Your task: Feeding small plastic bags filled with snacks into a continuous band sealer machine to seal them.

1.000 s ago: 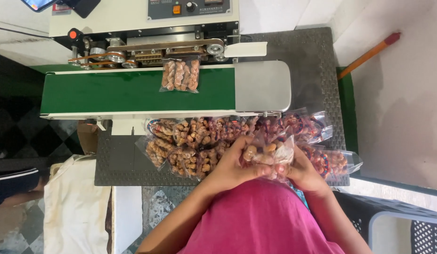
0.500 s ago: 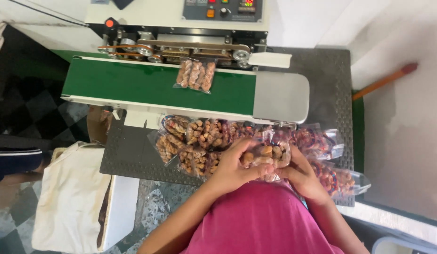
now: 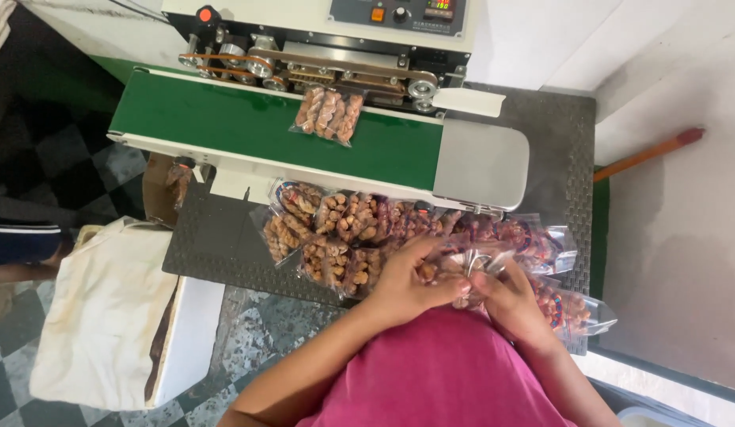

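I see left hand and right hand, fingers curled shut, pinching one clear nut pouch betw. them, above pouch pile. Another pouch rides green conveyor belt of sealer.

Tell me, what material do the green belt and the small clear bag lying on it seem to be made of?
The green conveyor belt looks like matte rubber or coated fabric: flat, even colour, no shine. The small clear bag seems thin glossy plastic film, since its brown contents show through and its edges catch light.
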